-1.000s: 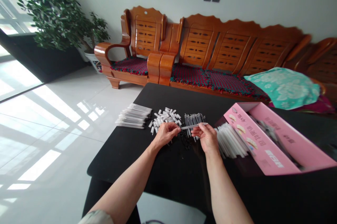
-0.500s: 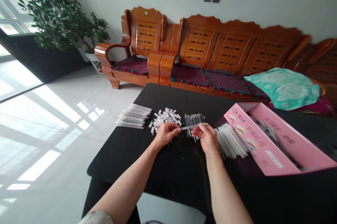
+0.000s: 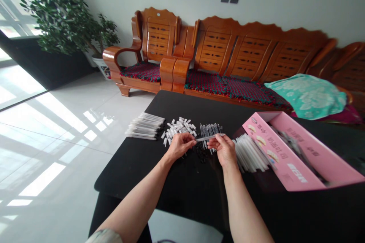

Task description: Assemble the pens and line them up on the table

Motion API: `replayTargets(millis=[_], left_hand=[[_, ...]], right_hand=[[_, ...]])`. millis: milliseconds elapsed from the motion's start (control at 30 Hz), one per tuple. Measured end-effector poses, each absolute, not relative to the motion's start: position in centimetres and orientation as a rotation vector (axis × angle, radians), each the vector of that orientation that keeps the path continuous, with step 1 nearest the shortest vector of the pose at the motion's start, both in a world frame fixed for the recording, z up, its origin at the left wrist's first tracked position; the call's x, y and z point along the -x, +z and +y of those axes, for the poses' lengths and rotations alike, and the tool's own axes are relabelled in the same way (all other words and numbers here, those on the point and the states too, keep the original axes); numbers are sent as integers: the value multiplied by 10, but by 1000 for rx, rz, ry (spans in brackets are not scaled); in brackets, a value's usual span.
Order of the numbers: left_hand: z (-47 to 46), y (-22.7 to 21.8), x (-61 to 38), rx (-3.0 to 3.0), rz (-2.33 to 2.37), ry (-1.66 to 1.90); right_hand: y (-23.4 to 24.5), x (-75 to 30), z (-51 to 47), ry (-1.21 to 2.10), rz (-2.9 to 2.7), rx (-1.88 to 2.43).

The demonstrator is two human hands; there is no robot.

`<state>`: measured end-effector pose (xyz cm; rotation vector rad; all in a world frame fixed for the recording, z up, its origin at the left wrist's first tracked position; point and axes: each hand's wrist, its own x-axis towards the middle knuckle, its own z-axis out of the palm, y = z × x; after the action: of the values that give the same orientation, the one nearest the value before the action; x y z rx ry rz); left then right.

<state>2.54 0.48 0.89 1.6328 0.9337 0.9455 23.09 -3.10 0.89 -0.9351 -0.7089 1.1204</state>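
Between my two hands a translucent white pen barrel (image 3: 205, 138) is held nearly level above the table. My left hand (image 3: 180, 145) is closed in a pinch at its left end, and my right hand (image 3: 225, 149) grips the right end between thumb and fingers. Just beyond my left hand lies a heap of white pen caps (image 3: 179, 126). Pen refills (image 3: 210, 130) are spread behind the held barrel. Small black pieces (image 3: 201, 155) lie below it, partly hidden by my hands. Right of my right hand is a pile of white barrels (image 3: 251, 153).
Capped-looking white pens with dark ends (image 3: 145, 127) lie in a row at the black table's (image 3: 128, 174) left side. An open pink box (image 3: 281, 155) stands on the right. Behind the table are a wooden sofa (image 3: 236, 49) and a teal cloth (image 3: 310, 94).
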Motion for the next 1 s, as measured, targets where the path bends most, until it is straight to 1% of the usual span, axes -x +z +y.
replayTargets(millis=[133,300,633,867,1000], left_hand=[[5,11,-25,-1651,928,957],[3,17,-23,-1768,961,884],[4,8,-25,-1741,946,873],[9,17,-17,-1624,1040,1159],[11,16,-15,-1551,1113,1243]], right_hand=[[8,-231,-31,1115,-709,932],[5,-233,-30,1129,-724,930],[8,-230,-32,1175,-762,909],[9,-239,-31,1182,-657,830],[12,-239,-33,1198,-651,873]])
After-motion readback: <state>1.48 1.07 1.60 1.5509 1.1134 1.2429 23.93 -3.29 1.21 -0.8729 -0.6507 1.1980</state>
